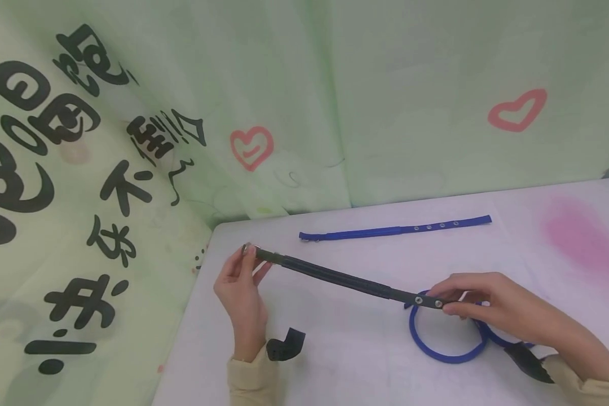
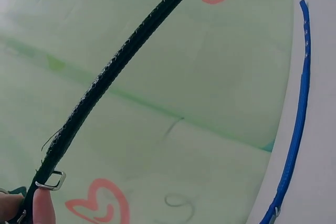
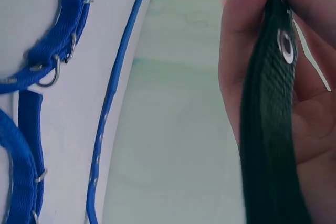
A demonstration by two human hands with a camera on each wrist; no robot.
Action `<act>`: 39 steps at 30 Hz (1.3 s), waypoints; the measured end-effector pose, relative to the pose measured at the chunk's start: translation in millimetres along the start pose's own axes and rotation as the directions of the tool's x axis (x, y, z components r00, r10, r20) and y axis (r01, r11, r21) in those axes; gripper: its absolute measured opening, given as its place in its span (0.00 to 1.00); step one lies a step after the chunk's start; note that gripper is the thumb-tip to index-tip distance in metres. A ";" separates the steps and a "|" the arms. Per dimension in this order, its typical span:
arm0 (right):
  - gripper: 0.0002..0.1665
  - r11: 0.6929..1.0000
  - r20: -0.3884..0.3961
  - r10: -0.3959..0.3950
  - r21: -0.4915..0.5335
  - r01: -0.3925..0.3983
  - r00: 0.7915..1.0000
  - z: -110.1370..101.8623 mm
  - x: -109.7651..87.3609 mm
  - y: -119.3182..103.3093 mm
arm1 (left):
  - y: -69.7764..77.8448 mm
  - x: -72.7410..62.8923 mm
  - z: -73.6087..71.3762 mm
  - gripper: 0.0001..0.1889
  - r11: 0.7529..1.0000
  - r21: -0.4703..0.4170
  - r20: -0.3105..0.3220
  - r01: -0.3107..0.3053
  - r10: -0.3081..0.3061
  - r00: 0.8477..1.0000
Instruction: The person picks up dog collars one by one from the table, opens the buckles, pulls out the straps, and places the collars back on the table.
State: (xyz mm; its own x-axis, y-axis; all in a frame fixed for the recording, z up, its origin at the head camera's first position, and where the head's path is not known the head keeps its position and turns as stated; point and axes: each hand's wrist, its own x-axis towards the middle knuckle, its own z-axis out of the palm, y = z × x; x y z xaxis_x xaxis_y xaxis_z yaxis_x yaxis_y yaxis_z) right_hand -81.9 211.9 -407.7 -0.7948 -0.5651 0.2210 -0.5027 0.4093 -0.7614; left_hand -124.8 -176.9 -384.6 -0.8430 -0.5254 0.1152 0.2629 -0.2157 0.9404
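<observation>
A dark green, nearly black collar [image 1: 335, 276] with a padded middle is stretched above the table between both hands. Its buckle end is pinched between the thumb and fingers of my left hand [image 1: 241, 285]. A metal D-ring [image 2: 58, 182] stands out beside that thumb in the left wrist view. My right hand [image 1: 492, 304] pinches the strap near its eyelet end. One metal eyelet [image 3: 286, 46] shows close up in the right wrist view, with the strap running down toward the camera. Below the right hand lie blue collars closed into loops [image 1: 449, 359], partly hidden by that hand.
Another blue collar [image 1: 365, 233] lies straight toward the table's back edge. The white table [image 1: 345, 355] has a pink patch at right. A pale green curtain [image 1: 411, 113] with hearts and black characters hangs behind and at left. Each wrist carries a black mount [image 1: 286, 345].
</observation>
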 end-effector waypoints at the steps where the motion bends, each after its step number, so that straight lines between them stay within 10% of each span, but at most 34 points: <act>1: 0.18 1.000 -0.006 0.007 -0.007 -0.007 1.000 -1.6 -1.8 1.2 | -0.1 1.0 -0.9 0.16 1.000 0.006 -0.004 0.003 -0.003 1.000; 20: 0.23 0.999 -0.095 0.023 -0.024 -0.025 0.995 -23.2 -24.0 16.8 | -5.7 7.4 -8.3 0.15 1.000 0.010 -0.042 0.023 -0.023 0.999; 39: 0.17 0.968 -0.192 0.223 -0.075 -0.241 0.956 -47.2 -42.8 34.2 | -10.9 8.1 -12.5 0.14 0.999 -0.015 -0.045 0.040 -0.040 0.998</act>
State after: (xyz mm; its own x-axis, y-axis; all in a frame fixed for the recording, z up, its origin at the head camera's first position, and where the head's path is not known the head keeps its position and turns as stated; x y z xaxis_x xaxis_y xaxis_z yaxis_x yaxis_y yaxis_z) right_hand -81.2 283.9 -414.5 -0.9369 -0.3118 0.1582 -0.3207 0.5859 -0.7443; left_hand -128.6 -189.2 -397.9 -0.8312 -0.5524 0.0628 0.2363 -0.2489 0.9393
